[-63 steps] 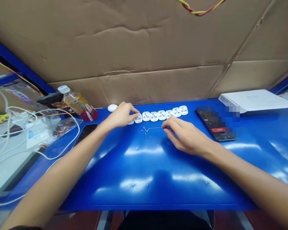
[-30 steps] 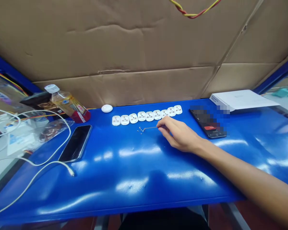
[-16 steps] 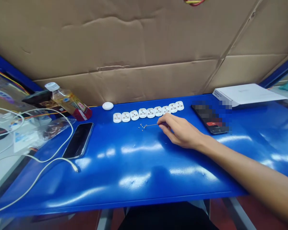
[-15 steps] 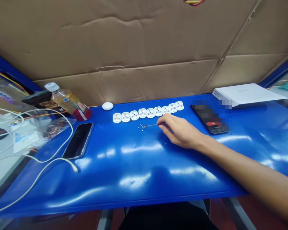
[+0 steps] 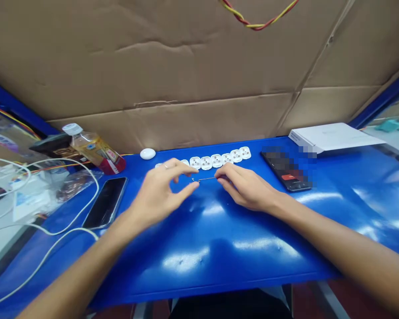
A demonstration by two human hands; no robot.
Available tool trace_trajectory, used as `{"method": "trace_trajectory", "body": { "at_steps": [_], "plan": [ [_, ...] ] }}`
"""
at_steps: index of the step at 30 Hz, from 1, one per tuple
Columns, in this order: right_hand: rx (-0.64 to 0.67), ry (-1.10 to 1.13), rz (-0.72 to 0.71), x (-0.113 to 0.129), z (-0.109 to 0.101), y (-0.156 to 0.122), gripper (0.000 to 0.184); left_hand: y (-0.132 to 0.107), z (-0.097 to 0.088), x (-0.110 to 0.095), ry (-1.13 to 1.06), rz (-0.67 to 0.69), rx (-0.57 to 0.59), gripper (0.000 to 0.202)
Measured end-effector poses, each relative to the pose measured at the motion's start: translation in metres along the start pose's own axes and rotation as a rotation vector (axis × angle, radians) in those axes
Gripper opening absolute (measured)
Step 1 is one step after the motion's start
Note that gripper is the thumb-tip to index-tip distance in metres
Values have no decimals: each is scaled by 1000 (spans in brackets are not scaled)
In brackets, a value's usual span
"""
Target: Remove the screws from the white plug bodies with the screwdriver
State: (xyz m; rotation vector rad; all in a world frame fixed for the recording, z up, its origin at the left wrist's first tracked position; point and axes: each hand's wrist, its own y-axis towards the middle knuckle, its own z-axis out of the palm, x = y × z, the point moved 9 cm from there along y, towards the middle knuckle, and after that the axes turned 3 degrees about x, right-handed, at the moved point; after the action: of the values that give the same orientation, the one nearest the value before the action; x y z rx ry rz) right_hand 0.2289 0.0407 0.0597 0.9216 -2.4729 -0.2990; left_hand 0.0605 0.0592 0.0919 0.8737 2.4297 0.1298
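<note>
My right hand [image 5: 248,188] pinches a thin metal rod [image 5: 207,179] that points left, low over the blue table. My left hand [image 5: 161,188] is held around the rod's tip, its thumb and forefinger apart with a gap between them. Tiny silver pieces like screws [image 5: 193,179] show in that gap; the rest are hidden by the left hand. Behind both hands runs a row of several small white square parts [image 5: 206,162], each with small metal spots inside. My left hand covers part of the row's left end.
A white oval object [image 5: 148,153] is behind my left hand. On the left are a phone [image 5: 105,203], a drink bottle [image 5: 98,150] and a loose white cable [image 5: 49,252]. To the right lie a black phone [image 5: 281,170] and a white box [image 5: 335,136]. Cardboard [image 5: 199,119] lines the back.
My left hand has come in from the left to the rod's tip and the tiny silver pieces. My right hand keeps its pinch on the rod. The view has tilted up slightly.
</note>
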Motion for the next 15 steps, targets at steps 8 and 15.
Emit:
{"method": "trace_trajectory", "body": {
  "at_steps": [8,15],
  "plan": [
    [-30,-20,-34,5,-3,-1,13,12,47,34,-27,-37,27,20],
    [-49,-64,-64,11,-7,-2,14,17,48,34,-47,-84,38,20]
  ]
}}
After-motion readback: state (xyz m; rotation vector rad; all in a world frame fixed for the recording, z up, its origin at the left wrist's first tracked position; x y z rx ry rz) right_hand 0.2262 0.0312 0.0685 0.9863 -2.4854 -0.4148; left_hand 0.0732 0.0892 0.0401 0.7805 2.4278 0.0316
